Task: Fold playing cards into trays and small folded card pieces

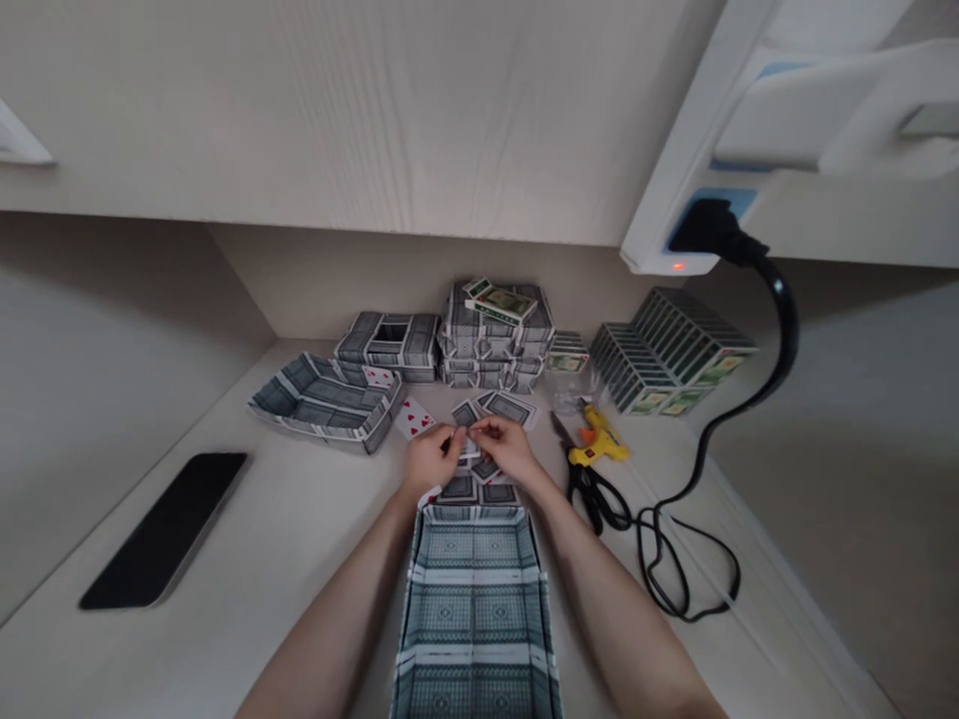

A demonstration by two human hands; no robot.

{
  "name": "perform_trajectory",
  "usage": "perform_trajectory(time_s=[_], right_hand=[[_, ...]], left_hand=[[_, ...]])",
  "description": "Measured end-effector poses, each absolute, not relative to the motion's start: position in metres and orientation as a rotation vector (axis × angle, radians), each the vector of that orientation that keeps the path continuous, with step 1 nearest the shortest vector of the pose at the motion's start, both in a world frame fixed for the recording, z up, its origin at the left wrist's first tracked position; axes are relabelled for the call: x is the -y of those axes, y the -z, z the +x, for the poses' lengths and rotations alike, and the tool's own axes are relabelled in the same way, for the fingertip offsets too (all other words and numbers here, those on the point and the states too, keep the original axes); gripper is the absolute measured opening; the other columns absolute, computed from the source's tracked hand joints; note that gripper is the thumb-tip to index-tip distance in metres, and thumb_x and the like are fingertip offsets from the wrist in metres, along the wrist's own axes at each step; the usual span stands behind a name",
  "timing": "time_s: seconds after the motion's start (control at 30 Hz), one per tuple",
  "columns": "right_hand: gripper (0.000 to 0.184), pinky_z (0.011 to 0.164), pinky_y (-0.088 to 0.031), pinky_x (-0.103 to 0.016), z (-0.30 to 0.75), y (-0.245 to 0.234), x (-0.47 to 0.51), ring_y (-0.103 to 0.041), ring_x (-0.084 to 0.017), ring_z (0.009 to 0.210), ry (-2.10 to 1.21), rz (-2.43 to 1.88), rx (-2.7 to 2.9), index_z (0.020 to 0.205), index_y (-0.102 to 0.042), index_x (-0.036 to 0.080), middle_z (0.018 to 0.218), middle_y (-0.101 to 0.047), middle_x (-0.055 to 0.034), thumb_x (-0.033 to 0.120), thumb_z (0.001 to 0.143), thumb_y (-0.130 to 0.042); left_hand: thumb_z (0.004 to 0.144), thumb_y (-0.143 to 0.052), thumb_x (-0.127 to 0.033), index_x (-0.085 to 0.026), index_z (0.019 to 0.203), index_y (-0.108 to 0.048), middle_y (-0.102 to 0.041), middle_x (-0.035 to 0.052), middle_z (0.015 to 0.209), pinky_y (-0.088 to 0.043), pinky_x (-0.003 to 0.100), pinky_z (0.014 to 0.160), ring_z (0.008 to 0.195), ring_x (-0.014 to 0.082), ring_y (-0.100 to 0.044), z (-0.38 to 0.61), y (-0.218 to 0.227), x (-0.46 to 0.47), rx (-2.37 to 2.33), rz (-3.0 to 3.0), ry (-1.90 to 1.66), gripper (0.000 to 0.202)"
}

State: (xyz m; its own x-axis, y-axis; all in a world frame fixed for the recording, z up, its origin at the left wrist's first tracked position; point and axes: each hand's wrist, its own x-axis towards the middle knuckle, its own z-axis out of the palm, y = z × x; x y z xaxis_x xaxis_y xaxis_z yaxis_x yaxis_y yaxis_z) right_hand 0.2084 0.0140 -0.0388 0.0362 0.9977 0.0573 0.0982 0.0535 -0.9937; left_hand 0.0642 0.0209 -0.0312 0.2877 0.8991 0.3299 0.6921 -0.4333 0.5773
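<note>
Two bare hands are working close together over loose cards, the left hand (pixel 433 461) and the right hand (pixel 509 449) both keeping thumb and fingers nearly closed, pinching a small whitish playing card (pixel 470 448) between them; its face is being hidden by the grip. Thin, flat loose cards (pixel 509 407) with grey patterned backs are lying overlapped beneath and beyond; a hearts card (pixel 415 419) is resting face up beside the left hand. A long card-built tray (pixel 475 577), straight-sided, white-seamed, is occupying the surface (pixel 315 539) between the forearms. Farther back, a shallow flared tray (pixel 319 399), a box with a rectangular opening (pixel 360 347) and a boxy stack (pixel 494 345) bearing a green card carton (pixel 505 304) are crowding the rear. To the right, black-handled scissors (pixel 576 471), a yellow plastic glue gun (pixel 599 445) and a looping black cord (pixel 784 325) are hemming in the right forearm; stepped cartons (pixel 674 359) are standing behind. A smooth dark phone (pixel 165 534) is lying well apart at left.
</note>
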Motion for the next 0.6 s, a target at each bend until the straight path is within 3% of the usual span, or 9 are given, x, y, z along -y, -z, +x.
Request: perform_trajectory(time_s=[0.37,0.6], right_hand=[[0.022,0.042,-0.032,-0.019,0.214,0.035,-0.015,-0.040,-0.005,0.040,-1.240,-1.108,1.250,0.062,-0.058,0.017,0.049,-0.047,0.0052,0.037,0.059,-0.066],[0.017,0.042,-0.031,-0.019,0.216,0.037,-0.015,-0.040,-0.006,0.042,-1.279,-1.091,1.259,0.062,-0.059,0.018,0.051,-0.049,0.0044,0.033,0.059,-0.065]], left_hand=[[0.075,-0.040,-0.051,-0.017,0.051,-0.039,-0.034,-0.0040,0.049,-0.028,0.021,0.047,0.050,0.0091,-0.034,0.065,0.029,-0.026,-1.271,1.750,-1.051,0.041],[0.072,-0.045,-0.045,-0.017,0.052,-0.038,-0.031,-0.0051,0.050,-0.026,0.020,0.047,0.050,0.0079,-0.031,0.063,0.023,-0.028,-1.141,1.650,-1.038,0.036]])
